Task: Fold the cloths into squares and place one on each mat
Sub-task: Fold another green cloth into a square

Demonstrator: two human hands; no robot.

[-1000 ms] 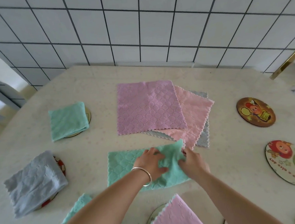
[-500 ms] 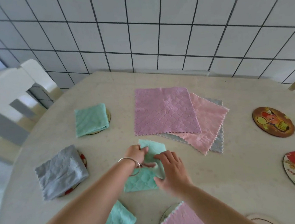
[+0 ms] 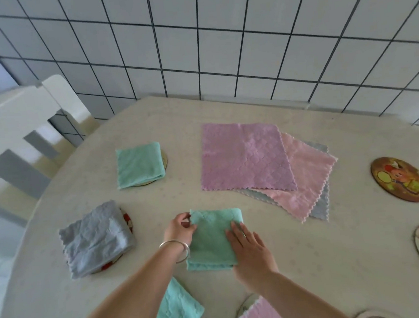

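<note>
A folded green cloth (image 3: 214,237) lies square; the left hand (image 3: 180,228) pinches its corner, the right hand (image 3: 249,250) presses flat. Unfolded cloths (image 3: 246,158) lie at one o'clock.

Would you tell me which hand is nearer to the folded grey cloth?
Left. The left hand pinches the green cloth at its edge facing the grey cloth; the right hand rests on the green cloth's far side.

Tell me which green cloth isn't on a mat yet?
The green cloth under both hands, lying on the bare table. The far-left green cloth covers a round mat; the nearest green cloth lies at the bottom edge.
</note>
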